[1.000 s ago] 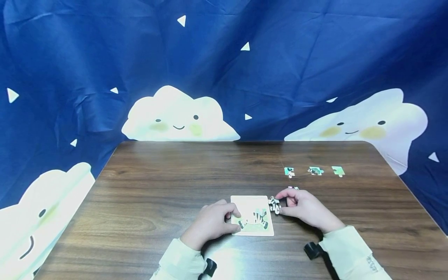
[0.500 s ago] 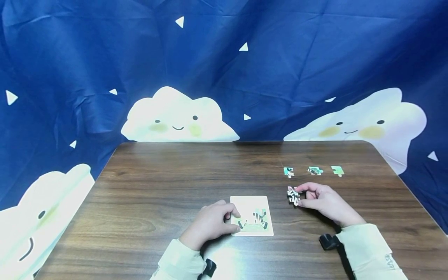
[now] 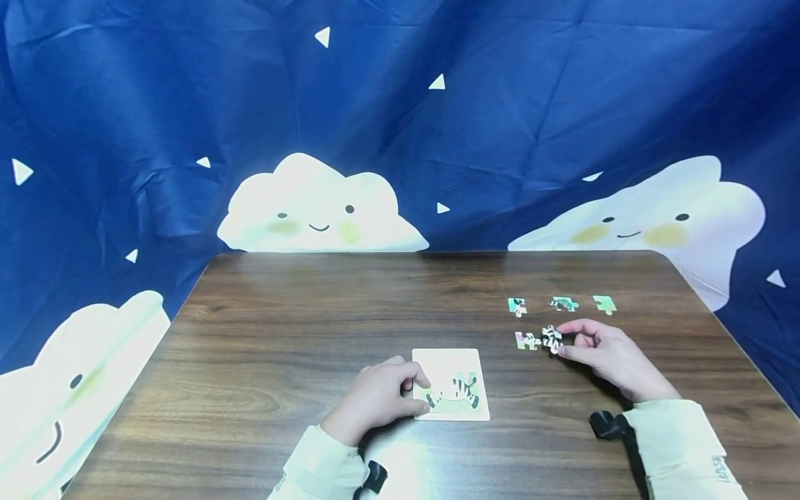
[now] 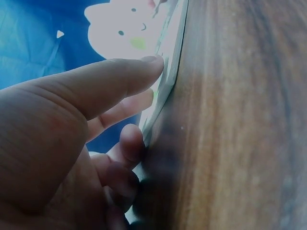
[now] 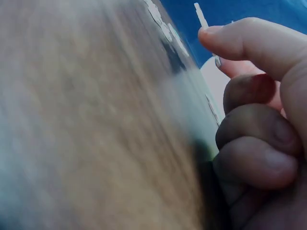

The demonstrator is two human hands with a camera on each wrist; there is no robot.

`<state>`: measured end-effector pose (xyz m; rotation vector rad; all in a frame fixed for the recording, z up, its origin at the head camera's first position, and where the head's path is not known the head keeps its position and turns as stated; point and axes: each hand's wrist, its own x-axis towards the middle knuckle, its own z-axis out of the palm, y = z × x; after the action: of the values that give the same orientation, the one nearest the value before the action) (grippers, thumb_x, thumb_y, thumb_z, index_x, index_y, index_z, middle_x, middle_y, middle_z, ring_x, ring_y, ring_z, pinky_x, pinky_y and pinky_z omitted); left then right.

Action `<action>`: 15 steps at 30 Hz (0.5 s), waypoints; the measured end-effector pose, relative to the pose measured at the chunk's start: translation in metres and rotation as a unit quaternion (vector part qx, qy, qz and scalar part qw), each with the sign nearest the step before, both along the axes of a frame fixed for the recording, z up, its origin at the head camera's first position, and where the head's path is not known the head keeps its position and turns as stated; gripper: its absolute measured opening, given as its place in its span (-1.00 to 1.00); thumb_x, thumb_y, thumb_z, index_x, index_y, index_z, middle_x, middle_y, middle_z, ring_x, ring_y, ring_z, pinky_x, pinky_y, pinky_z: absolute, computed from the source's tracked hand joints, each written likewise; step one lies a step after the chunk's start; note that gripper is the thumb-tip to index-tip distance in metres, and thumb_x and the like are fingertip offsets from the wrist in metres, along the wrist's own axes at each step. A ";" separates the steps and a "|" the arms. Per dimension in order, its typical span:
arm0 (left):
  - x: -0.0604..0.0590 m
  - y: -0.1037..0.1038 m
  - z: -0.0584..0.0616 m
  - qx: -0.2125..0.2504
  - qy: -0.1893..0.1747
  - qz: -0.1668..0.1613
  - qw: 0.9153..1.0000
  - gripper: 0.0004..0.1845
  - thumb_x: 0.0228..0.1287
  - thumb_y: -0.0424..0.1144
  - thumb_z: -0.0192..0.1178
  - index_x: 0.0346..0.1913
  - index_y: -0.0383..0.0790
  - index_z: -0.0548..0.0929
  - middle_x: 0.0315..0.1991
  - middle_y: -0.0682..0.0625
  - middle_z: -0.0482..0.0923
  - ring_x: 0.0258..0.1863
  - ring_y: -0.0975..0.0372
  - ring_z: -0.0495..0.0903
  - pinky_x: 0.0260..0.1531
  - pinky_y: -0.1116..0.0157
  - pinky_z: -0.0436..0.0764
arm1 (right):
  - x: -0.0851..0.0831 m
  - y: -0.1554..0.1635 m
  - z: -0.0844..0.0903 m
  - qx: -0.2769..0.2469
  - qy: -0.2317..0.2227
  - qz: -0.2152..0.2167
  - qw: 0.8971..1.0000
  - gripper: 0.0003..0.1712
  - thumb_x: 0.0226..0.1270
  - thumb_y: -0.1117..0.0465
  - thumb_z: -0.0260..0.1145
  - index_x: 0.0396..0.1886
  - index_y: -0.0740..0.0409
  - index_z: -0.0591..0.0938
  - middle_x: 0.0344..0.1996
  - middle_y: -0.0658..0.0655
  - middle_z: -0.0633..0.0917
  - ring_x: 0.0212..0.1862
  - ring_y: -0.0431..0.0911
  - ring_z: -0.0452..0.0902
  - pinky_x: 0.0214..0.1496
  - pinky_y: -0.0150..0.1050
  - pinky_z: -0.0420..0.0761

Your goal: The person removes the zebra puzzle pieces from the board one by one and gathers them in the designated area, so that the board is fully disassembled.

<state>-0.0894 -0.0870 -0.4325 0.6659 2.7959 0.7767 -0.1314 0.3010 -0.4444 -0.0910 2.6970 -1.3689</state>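
A square white puzzle board [image 3: 445, 362] with part of a striped zebra on it lies on the table. My left hand [image 3: 378, 399] holds its left side, thumb and curled index finger on the board; the left wrist view shows the thumb [image 4: 122, 79] against the board's edge. Between thumb and index finger, my right hand [image 3: 609, 354] pinches a black-and-white striped puzzle piece [image 3: 551, 340], held above the table. In the right wrist view this piece [image 5: 201, 15] appears edge-on, its picture hidden. Just left of it lies another puzzle piece [image 3: 525, 340] with some pink.
Farther back lie three more pieces in a row: a teal striped one [image 3: 517, 306], a green-and-dark one [image 3: 564, 304] and a plain green one [image 3: 604, 304]. The wooden table [image 3: 300, 312] ends at a blue curtain [image 3: 375, 104] with clouds.
My right hand has carried the striped piece from beside the board to the right and farther back, uncovering the pinkish piece. My left hand and the board have stayed in place.
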 end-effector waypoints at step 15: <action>-0.001 0.001 0.002 -0.001 -0.006 0.000 1.000 -0.72 -0.13 0.08 0.37 -0.29 0.21 0.61 -0.47 0.23 0.35 -0.53 0.40 0.32 -0.31 0.29 0.28 | -0.002 0.018 -0.001 0.074 0.057 -0.017 0.995 -0.55 0.08 0.05 0.42 -0.07 0.16 0.57 -0.60 0.02 0.47 -0.58 -0.18 0.35 -0.43 -0.32 0.30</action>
<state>-0.0899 -0.0858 -0.4308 0.6579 2.7859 0.7743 -0.1339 0.3186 -0.4456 -0.1135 2.8981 -1.2019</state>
